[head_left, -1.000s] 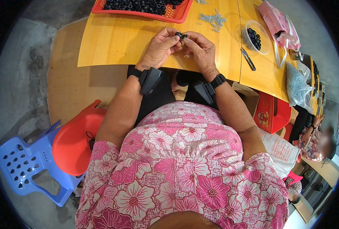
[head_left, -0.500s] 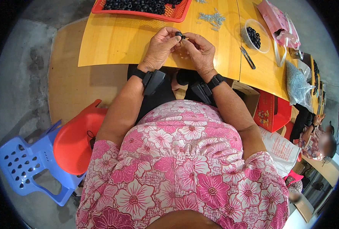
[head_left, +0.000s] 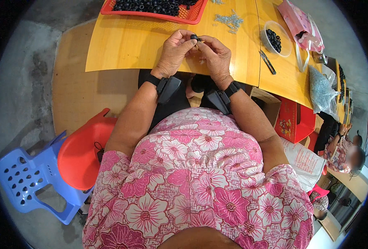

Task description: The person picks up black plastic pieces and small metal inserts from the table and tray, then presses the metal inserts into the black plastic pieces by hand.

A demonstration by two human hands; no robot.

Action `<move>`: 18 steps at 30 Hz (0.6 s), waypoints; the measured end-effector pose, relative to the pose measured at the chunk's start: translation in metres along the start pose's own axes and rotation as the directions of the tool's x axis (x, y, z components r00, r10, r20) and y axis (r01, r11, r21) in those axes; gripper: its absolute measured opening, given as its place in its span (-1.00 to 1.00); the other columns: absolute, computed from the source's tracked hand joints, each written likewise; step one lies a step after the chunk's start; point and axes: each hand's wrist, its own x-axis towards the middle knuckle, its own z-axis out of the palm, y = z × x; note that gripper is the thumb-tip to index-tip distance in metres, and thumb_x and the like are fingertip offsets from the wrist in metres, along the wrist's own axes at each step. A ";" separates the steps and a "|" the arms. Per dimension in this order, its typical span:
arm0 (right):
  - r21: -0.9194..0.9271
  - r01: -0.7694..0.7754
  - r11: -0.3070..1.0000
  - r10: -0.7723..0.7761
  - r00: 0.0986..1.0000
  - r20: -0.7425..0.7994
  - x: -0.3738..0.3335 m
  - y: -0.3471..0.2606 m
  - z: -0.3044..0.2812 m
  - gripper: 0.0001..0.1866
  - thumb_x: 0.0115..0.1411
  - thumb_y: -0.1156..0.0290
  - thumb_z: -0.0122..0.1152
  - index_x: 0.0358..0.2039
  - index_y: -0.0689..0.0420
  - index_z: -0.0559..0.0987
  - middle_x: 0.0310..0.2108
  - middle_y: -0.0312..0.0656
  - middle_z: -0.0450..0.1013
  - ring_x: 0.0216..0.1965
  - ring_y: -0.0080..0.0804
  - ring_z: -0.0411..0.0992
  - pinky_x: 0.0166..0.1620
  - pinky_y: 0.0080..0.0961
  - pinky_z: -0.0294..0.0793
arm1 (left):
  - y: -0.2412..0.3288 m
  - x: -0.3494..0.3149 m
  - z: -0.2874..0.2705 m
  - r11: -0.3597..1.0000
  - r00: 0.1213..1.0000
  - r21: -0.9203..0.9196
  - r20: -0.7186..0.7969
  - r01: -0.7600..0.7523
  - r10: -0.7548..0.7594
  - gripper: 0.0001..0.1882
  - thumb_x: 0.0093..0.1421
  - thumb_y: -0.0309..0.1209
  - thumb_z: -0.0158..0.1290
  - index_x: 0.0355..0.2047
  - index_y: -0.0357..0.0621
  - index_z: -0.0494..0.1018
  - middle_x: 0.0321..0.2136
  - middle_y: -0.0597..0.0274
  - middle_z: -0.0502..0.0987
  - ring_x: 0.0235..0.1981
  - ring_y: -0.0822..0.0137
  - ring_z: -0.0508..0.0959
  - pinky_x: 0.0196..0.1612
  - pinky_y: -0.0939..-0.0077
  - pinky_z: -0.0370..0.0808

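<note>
Over the table's near edge, my left hand (head_left: 173,53) pinches a small black round part (head_left: 194,37) between thumb and fingertips. My right hand (head_left: 215,53) meets it there, with thumb and forefinger closed at the part's right side. A smaller dark bit shows between the two sets of fingertips; whether it is a separate piece I cannot tell. Beyond my hands stands a red basket (head_left: 195,17) with many black round parts (head_left: 151,6) in it. Small clear pieces (head_left: 232,20) lie scattered on the yellow table (head_left: 130,45), to the right of the basket.
On the right are a clear tub (head_left: 288,49) of black parts, a dark cutter-like tool (head_left: 268,62), a pink bag (head_left: 302,25) and a plastic bag of clear pieces (head_left: 320,87). A red chair (head_left: 78,155) and blue stool (head_left: 24,178) stand left. Another person (head_left: 337,155) sits far right.
Both hands stay at the same spot on the black part. My right hand and wrist have shifted very slightly left; the view has moved a little.
</note>
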 end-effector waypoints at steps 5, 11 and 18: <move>0.149 -0.077 0.986 0.078 0.997 0.001 0.001 -0.001 0.005 -0.83 0.13 0.49 0.19 -0.24 0.21 0.56 -0.45 -0.30 0.50 -0.49 -0.69 0.42 -0.48 -0.76 0.39 | 0.001 0.000 0.003 1.000 1.000 -0.023 -0.021 0.004 -0.005 -0.81 0.19 -0.46 0.05 -0.19 -0.16 0.36 -0.35 0.34 0.49 -0.38 0.56 0.47 -0.33 0.72 0.43; 0.148 -0.063 0.987 0.062 0.998 0.010 0.002 0.001 0.006 -0.84 0.15 0.49 0.16 -0.23 0.21 0.55 -0.50 -0.34 0.47 -0.55 -0.69 0.37 -0.50 -0.77 0.37 | -0.002 0.000 0.001 1.000 1.000 -0.012 -0.026 0.006 -0.006 -0.80 0.19 -0.46 0.05 -0.18 -0.17 0.35 -0.35 0.33 0.50 -0.36 0.55 0.47 -0.31 0.71 0.42; -0.091 0.154 0.984 -0.153 0.988 0.015 0.006 0.008 0.007 -0.88 0.16 0.52 0.11 -0.27 0.21 0.44 -0.44 -0.30 0.44 -0.45 -0.60 0.42 -0.41 -0.69 0.42 | 0.003 0.000 -0.001 0.998 0.998 0.000 0.017 0.067 -0.067 -0.80 0.20 -0.50 0.02 -0.16 -0.14 0.34 -0.31 0.33 0.45 -0.29 0.51 0.47 -0.16 0.64 0.45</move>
